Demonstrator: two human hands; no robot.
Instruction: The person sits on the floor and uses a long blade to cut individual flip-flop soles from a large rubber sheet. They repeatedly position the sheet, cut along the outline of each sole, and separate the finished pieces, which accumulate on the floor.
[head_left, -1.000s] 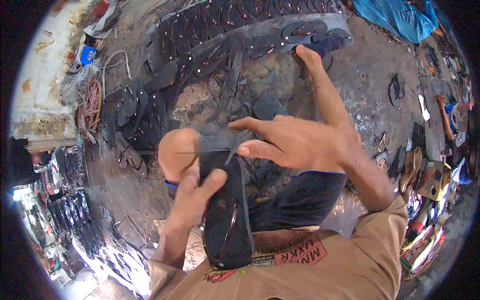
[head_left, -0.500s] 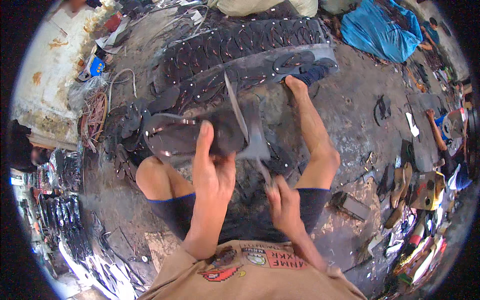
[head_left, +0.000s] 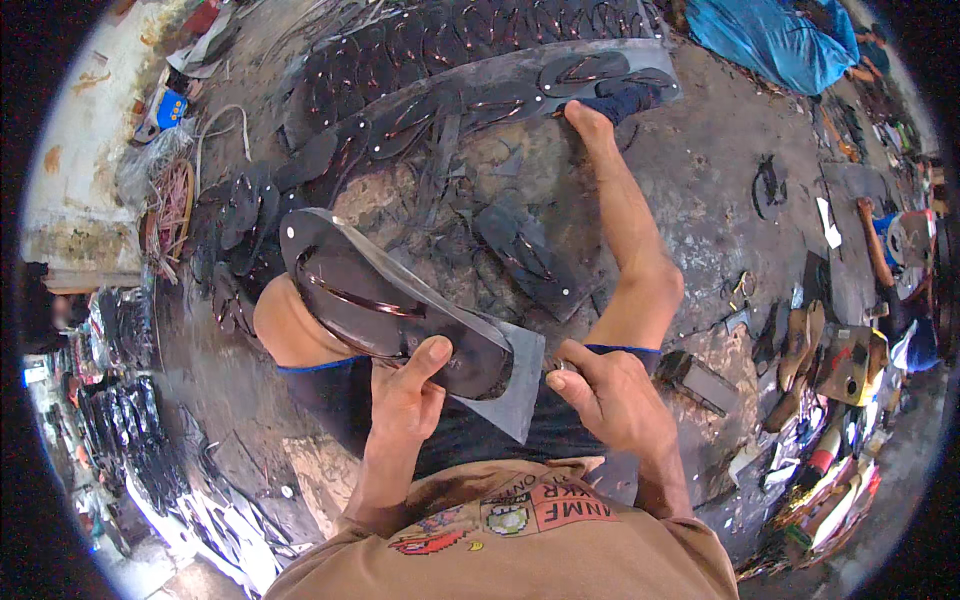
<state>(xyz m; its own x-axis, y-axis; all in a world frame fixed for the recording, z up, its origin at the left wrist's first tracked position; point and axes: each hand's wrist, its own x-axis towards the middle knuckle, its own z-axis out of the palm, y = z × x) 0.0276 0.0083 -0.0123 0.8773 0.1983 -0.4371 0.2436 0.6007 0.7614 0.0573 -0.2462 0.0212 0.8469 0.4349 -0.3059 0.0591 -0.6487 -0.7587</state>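
Observation:
My left hand [head_left: 402, 392] is closed round the heel end of a dark flip-flop [head_left: 385, 285], thumb pressed on the footbed. The flip-flop is tilted, its toe end pointing to the upper left. A grey sole sheet [head_left: 526, 372] under it sticks out past the heel and along the far side. Just right of that sheet, my right hand [head_left: 618, 402] is shut on a knife [head_left: 558, 367]. Little of the knife shows between the fingers; its blade is hidden from view now. On the floor beyond lies another dark flip-flop [head_left: 520, 250].
Rows of dark flip-flops [head_left: 440, 50] lie at the far side, some on a grey sheet [head_left: 640, 62]. A blue plastic sheet [head_left: 775, 45] is at the far right. Near my right knee sits a dark block [head_left: 700, 382]. Dark scraps [head_left: 445, 165] litter the floor.
The flip-flop has turned, its heel swinging nearer to me. A long strip at its far edge is no longer seen there. My right hand has moved up and right, close to the sheet's edge.

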